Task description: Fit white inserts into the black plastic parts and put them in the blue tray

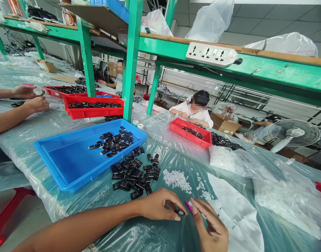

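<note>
My left hand [164, 204] pinches a small black oblong part [180, 212] with a pale end between thumb and fingers. Close beside it, my right hand [211, 224] holds a thin bright pink tool [189, 207] in its fingertips; the tool's kind does not show. A pile of black parts [131, 171] of similar look lies on the plastic-covered table beyond my left hand. Small white pieces [177, 179] are scattered just past both hands. More black parts [115, 141] rest in the right half of a blue tray [68, 157].
A white sheet [236, 210] and bags of white pieces [283, 196] lie to the right. Red trays [94, 112] stand behind the blue one. Green shelf posts [132, 63] rise mid-table. A co-worker's hands [36, 103] work at left; another person [194, 110] sits opposite.
</note>
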Demonstrator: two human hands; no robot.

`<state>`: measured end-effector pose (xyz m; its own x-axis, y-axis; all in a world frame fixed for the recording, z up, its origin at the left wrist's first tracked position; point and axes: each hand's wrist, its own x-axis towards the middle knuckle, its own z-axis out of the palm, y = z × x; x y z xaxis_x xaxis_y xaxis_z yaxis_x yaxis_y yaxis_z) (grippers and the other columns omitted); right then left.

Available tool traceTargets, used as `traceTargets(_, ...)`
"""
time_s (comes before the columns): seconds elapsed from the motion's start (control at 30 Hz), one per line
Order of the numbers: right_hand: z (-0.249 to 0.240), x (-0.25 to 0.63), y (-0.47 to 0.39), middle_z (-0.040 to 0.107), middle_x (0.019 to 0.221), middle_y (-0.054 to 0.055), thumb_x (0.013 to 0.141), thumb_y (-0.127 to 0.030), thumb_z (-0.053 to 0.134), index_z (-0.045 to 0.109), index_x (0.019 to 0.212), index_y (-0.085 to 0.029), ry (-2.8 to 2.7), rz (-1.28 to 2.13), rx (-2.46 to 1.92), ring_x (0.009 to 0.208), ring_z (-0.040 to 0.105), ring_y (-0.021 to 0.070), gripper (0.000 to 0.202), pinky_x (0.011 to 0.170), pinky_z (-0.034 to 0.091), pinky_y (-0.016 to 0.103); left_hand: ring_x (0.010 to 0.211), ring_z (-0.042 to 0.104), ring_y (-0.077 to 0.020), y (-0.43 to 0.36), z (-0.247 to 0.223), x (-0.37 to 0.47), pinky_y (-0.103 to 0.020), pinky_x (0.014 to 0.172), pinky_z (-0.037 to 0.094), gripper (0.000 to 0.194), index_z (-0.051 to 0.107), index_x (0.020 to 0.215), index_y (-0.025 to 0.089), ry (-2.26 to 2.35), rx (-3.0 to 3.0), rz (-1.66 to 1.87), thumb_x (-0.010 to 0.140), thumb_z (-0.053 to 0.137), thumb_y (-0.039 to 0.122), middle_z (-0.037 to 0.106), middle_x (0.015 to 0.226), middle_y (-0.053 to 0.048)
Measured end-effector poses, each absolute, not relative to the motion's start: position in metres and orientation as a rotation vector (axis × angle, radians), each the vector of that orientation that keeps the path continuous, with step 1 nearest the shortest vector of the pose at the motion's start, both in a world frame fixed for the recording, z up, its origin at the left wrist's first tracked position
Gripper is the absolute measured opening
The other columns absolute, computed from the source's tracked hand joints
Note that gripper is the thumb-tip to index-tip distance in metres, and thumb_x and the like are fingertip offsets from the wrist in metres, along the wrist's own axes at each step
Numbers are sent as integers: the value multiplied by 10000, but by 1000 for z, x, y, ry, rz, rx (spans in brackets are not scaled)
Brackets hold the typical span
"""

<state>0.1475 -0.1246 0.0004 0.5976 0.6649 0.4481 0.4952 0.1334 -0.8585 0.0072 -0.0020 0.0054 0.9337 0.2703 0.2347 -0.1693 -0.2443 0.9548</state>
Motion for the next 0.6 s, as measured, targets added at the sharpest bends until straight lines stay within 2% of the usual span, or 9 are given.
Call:
traceTargets(0.37,-2,150,-124,681,916,59,737,-389,645,743,825,-261,-1062,156,-1510,890,619,244,184,745,495,320,839,616,-196,-2,3,9,-278,765,487,371,687,1044,155,102,1691,409,745,678,376,665,945,-100)
traceTargets(0.6,-5,148,-124,685,900,34,736,-359,657,742,819,-293,-1089,221,-1476,853,628,226,136,716,495,298,649,555,-144,-2,11,8,-245,636,440,379,701,973,122,98,1561,346,756,656,430,642,727,-58)
